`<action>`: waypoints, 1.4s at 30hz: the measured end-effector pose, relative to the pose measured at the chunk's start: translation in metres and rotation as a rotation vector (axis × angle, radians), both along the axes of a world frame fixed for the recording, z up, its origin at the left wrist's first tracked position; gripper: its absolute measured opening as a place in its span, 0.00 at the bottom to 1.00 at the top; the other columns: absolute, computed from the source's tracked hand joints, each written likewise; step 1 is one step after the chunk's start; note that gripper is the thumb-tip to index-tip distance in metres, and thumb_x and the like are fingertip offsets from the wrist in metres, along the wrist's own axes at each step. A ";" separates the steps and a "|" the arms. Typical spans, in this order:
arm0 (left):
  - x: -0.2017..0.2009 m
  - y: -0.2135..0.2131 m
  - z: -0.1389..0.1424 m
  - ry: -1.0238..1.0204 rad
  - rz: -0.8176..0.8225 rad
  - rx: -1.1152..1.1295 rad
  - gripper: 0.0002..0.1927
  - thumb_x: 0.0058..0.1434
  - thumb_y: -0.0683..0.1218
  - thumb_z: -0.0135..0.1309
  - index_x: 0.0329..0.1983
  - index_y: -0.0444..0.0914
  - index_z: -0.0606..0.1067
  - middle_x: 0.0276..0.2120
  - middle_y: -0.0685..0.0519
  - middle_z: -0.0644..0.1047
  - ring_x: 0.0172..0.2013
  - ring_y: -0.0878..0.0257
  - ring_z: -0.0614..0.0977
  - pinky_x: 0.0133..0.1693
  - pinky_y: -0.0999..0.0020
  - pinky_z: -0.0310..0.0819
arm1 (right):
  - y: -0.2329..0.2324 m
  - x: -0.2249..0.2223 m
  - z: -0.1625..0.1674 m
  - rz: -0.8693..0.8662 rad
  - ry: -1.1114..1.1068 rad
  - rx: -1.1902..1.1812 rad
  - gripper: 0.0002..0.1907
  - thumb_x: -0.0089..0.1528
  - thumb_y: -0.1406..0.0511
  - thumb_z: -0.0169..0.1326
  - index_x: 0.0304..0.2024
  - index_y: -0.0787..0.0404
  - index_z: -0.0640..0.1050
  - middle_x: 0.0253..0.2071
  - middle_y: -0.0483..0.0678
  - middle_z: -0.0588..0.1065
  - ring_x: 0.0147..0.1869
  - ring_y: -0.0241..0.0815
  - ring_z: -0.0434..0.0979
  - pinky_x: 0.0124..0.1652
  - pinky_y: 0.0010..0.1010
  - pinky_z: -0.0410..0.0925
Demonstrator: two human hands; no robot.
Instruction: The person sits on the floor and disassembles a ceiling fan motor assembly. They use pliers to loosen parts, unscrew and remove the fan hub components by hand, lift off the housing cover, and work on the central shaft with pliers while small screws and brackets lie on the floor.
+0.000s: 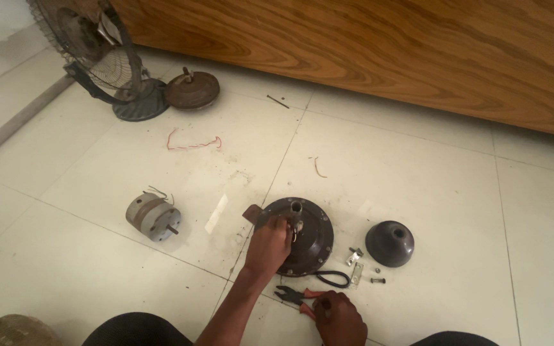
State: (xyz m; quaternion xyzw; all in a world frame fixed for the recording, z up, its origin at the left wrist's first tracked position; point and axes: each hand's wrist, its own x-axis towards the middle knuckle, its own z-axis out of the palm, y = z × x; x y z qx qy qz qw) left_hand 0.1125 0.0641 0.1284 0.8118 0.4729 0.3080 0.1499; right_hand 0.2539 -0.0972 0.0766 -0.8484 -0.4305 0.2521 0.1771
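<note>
**Left hand on the motor housing, right hand on the pliers**

Left hand (269,247) reaches forward and lies on top of the round dark metal fan motor housing (312,234), which sits flat on the white tiled floor (418,186), near the tile seam in front of the person. Its fingers are curled together and seem to pinch a small metal part close to the central shaft hole (296,206); what exactly they hold is too small to tell. The forearm comes up from the lower edge of the view, slanting slightly to the right.

Right hand (338,314) is lower, nearer to the body, and closes around the red-handled pliers (296,296), which lie on the floor with the jaws pointing left. The housing is therefore just ahead of the right hand and directly under the left one.

A dark dome-shaped cover (390,243) and some small screws and brackets (356,264) lie just right of the housing. A small grey cylindrical motor (152,216) stands well apart on the left.
</note>
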 end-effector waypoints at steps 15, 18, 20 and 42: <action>0.005 -0.006 -0.002 0.025 0.015 0.000 0.11 0.63 0.43 0.52 0.45 0.31 0.71 0.39 0.36 0.77 0.32 0.40 0.83 0.32 0.52 0.79 | 0.062 0.008 0.101 0.168 0.256 0.691 0.28 0.57 0.63 0.64 0.59 0.61 0.74 0.49 0.54 0.79 0.44 0.45 0.84 0.36 0.33 0.78; 0.006 -0.004 0.003 0.005 0.006 -0.068 0.11 0.64 0.45 0.54 0.44 0.32 0.72 0.39 0.36 0.78 0.33 0.39 0.83 0.34 0.50 0.78 | 0.097 0.009 0.122 0.339 0.255 0.852 0.32 0.58 0.64 0.64 0.63 0.64 0.70 0.53 0.58 0.78 0.50 0.50 0.81 0.42 0.36 0.76; 0.005 -0.004 0.008 -0.064 0.004 -0.170 0.11 0.70 0.47 0.51 0.42 0.33 0.73 0.39 0.36 0.78 0.35 0.38 0.82 0.37 0.49 0.78 | 0.113 0.011 0.131 0.403 0.255 0.829 0.28 0.59 0.64 0.63 0.60 0.62 0.72 0.48 0.58 0.80 0.48 0.49 0.82 0.42 0.36 0.76; -0.003 0.019 0.089 0.277 -0.151 -0.202 0.06 0.57 0.49 0.61 0.31 0.43 0.81 0.25 0.52 0.82 0.30 0.54 0.85 0.35 0.58 0.77 | 0.130 0.041 0.141 0.536 0.185 0.595 0.19 0.58 0.73 0.56 0.52 0.60 0.71 0.37 0.57 0.82 0.43 0.60 0.83 0.39 0.44 0.74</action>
